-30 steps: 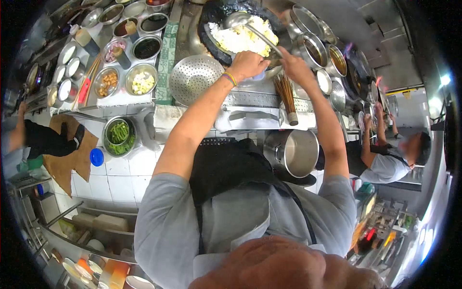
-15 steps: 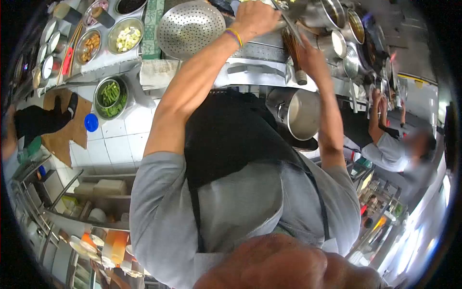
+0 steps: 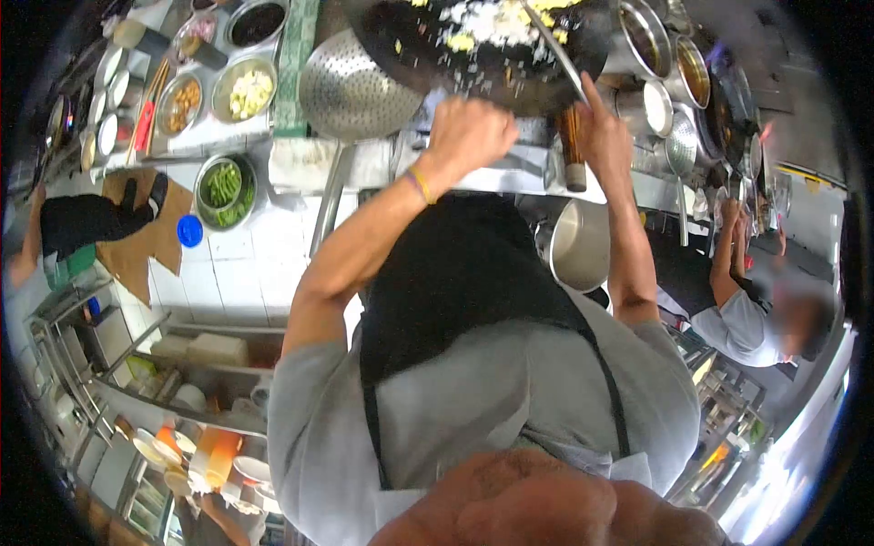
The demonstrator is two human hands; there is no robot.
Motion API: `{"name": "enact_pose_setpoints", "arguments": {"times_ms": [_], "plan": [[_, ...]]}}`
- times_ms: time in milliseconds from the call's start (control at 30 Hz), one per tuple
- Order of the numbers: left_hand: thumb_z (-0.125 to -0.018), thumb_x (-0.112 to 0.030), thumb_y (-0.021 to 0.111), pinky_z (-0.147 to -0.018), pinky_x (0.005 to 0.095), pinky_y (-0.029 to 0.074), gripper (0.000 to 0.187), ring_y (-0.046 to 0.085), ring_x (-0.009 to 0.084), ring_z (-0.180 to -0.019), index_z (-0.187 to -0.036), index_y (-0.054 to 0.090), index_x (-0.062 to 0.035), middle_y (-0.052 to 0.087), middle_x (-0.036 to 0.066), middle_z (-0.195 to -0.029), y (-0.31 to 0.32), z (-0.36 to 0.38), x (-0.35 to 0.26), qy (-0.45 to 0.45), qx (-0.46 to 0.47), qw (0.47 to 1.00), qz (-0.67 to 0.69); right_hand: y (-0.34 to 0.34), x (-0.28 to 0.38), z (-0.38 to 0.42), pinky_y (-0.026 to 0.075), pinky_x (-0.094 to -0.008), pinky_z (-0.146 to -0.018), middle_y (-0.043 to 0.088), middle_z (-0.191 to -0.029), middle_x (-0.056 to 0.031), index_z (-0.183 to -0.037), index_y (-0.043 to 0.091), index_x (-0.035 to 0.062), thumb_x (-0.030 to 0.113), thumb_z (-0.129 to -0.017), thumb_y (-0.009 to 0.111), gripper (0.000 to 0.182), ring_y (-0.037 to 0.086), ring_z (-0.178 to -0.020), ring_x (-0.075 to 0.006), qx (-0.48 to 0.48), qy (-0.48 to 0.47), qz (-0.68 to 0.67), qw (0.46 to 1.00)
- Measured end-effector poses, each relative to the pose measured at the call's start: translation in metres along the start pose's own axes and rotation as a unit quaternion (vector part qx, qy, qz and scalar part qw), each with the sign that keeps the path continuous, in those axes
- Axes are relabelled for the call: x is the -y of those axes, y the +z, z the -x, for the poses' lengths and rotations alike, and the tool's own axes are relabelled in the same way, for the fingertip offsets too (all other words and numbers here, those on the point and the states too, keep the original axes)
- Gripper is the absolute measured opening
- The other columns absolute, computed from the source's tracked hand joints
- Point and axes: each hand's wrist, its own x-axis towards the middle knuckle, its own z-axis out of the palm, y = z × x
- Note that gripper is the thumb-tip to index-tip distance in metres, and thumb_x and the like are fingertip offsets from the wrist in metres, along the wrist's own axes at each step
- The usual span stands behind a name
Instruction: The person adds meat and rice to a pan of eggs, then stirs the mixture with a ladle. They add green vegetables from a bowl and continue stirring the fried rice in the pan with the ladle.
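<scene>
At the top of the head view, a dark wok is tilted toward me, with white rice and yellow egg-like bits inside. My left hand, with a yellow band at its wrist, is closed in a fist at the wok's near edge and appears to grip it. My right hand is wrapped round a long-handled metal wok utensil; its head is out of view. A bamboo wok brush lies beside my right hand. Left of the wok rests a large perforated strainer.
Bowls of chopped pale vegetables and brown pieces stand at left. Below them is a pot of green vegetables. Metal pots crowd the right; a large pot sits under the counter. A co-worker stands at far right.
The wok has come toward me and tilted into view with its food. My left hand has moved down toward my body; my right hand stays on the utensil.
</scene>
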Motion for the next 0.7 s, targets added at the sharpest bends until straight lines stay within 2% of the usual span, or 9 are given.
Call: {"name": "enact_pose_setpoints", "arguments": {"times_ms": [133, 333, 400, 433, 467, 500, 533, 600, 700], "plan": [[-0.085, -0.031, 0.06, -0.052, 0.0448, 0.051, 0.033, 0.067, 0.0309, -0.053, -0.061, 0.073, -0.0131, 0.069, 0.014, -0.064, -0.011, -0.043, 0.013, -0.025, -0.037, 0.999, 0.03, -0.03, -0.014, 0.027, 0.05, -0.036, -0.05, 0.068, -0.099, -0.0169, -0.16, 0.032, 0.0196, 0.009, -0.1, 0.058, 0.066, 0.06, -0.059, -0.0169, 0.077, 0.073, -0.44, 0.892], [-0.085, -0.032, 0.063, -0.054, 0.0453, 0.053, 0.032, 0.066, 0.0351, -0.055, -0.063, 0.074, -0.0119, 0.067, 0.014, -0.061, 0.008, -0.093, 0.037, -0.015, -0.074, 0.997, 0.006, -0.06, 0.004, -0.004, 0.049, -0.0275, -0.07, 0.044, -0.125, -0.0157, -0.151, 0.04, -0.0014, 0.007, -0.077, 0.074, 0.082, 0.051, -0.087, -0.0152, 0.221, -0.056, -0.942, 0.248], [-0.085, -0.032, 0.063, -0.055, 0.0453, 0.054, 0.032, 0.066, 0.0358, -0.055, -0.063, 0.074, -0.012, 0.067, 0.014, -0.062, 0.008, -0.093, 0.034, -0.027, -0.071, 0.997, 0.013, -0.052, 0.014, -0.03, 0.048, -0.0341, -0.07, 0.05, -0.115, -0.0105, -0.141, 0.055, 0.0099, 0.017, -0.081, 0.075, 0.064, 0.051, -0.083, -0.018, 0.14, -0.002, -0.957, 0.253], [-0.084, -0.032, 0.063, -0.055, 0.0464, 0.054, 0.031, 0.066, 0.0361, -0.055, -0.063, 0.074, -0.0118, 0.066, 0.015, -0.062, 0.01, -0.096, 0.032, -0.036, -0.068, 0.997, -0.002, -0.06, 0.033, -0.042, 0.049, -0.0389, -0.077, 0.053, -0.108, -0.0085, -0.136, 0.058, 0.0111, 0.015, -0.088, 0.074, 0.051, 0.052, -0.088, -0.0191, 0.114, -0.104, -0.925, 0.346], [-0.084, -0.032, 0.063, -0.055, 0.0465, 0.054, 0.031, 0.066, 0.0359, -0.055, -0.063, 0.074, -0.0117, 0.066, 0.015, -0.062, 0.012, -0.097, 0.03, -0.032, -0.072, 0.997, -0.003, -0.053, 0.034, -0.062, 0.049, -0.0393, -0.081, 0.058, -0.1, -0.0058, -0.132, 0.06, 0.0106, 0.011, -0.091, 0.072, 0.043, 0.055, -0.09, -0.0198, 0.057, -0.077, -0.859, 0.503], [-0.084, -0.032, 0.063, -0.055, 0.0466, 0.053, 0.031, 0.066, 0.0357, -0.056, -0.062, 0.074, -0.0116, 0.066, 0.015, -0.062, 0.014, -0.097, 0.03, -0.03, -0.078, 0.997, -0.004, -0.038, 0.034, -0.086, 0.049, -0.0385, -0.082, 0.062, -0.094, -0.0069, -0.125, 0.063, 0.0076, 0.018, -0.091, 0.076, 0.038, 0.058, -0.088, -0.0222, -0.096, -0.017, -0.618, 0.78], [-0.084, -0.032, 0.063, -0.055, 0.0468, 0.053, 0.031, 0.066, 0.0355, -0.056, -0.062, 0.074, -0.0116, 0.066, 0.015, -0.062, 0.014, -0.098, 0.03, -0.026, -0.084, 0.996, -0.007, -0.027, 0.028, -0.119, 0.049, -0.0369, -0.081, 0.063, -0.096, -0.01, -0.114, 0.068, 0.0041, 0.022, -0.092, 0.075, 0.029, 0.06, -0.085, -0.0244, -0.272, -0.142, -0.274, 0.911], [-0.084, -0.032, 0.063, -0.055, 0.0467, 0.053, 0.032, 0.066, 0.0349, -0.055, -0.061, 0.073, -0.0114, 0.067, 0.014, -0.062, 0.012, -0.098, 0.029, -0.033, -0.073, 0.997, 0.001, 0.014, 0.024, -0.197, 0.047, -0.0377, -0.081, 0.061, -0.084, -0.0098, -0.093, 0.071, -0.0013, 0.031, -0.098, 0.067, 0.033, 0.059, -0.086, -0.0211, -0.388, -0.147, -0.34, 0.844], [-0.085, -0.032, 0.063, -0.055, 0.0465, 0.053, 0.033, 0.066, 0.0345, -0.055, -0.06, 0.071, -0.0107, 0.066, 0.014, -0.061, 0.015, -0.098, 0.032, -0.019, -0.077, 0.997, -0.001, -0.02, 0.048, -0.294, 0.034, -0.0283, -0.036, 0.043, -0.052, 0.0035, -0.08, 0.054, 0.0103, 0.035, -0.099, 0.067, 0.034, 0.041, -0.039, -0.0103, -0.351, 0.051, -0.603, 0.715]]}}
